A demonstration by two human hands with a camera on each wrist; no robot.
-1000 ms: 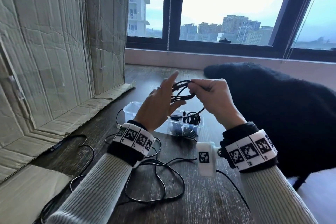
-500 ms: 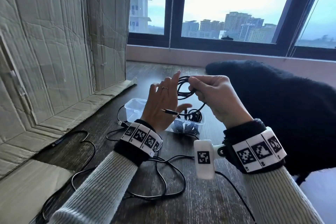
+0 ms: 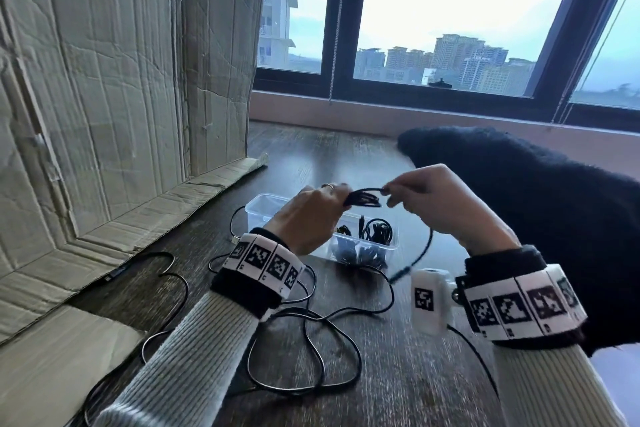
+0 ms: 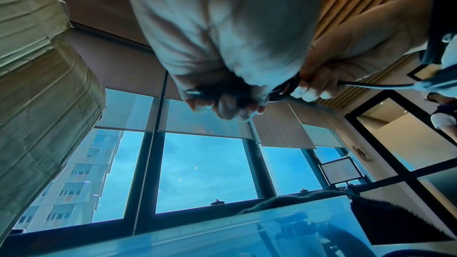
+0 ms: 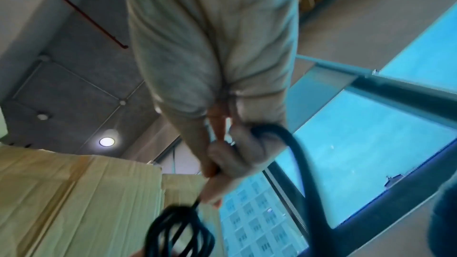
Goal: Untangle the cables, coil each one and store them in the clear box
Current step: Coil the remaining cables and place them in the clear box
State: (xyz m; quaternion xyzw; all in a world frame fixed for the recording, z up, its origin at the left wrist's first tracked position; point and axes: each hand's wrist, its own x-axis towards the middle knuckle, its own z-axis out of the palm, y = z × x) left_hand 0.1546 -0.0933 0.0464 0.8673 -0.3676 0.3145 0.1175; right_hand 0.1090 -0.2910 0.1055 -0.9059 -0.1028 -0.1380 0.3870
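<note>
Coiling one black cable (image 3: 363, 198) above the clear box (image 3: 263, 206), mid-task. Gripping the gathered loops in the left hand (image 3: 308, 218), fingers curled round the bundle; pinching the cable's free run between thumb and fingers of the right hand (image 3: 440, 204), with the tail dangling down toward a plug end (image 3: 398, 277) near the table. Holding the coil just over the box, which is already containing several stored dark coils (image 3: 375, 236). Probably finishing the last turns, though blur in the right wrist view is hiding how much tail is left. Next: winding the remaining tail onto the loops, then lowering the bundle into the box without letting it spring open. Still waiting on the table (image 3: 415, 374): loose tangled cables (image 3: 311, 340) nearer the body.
</note>
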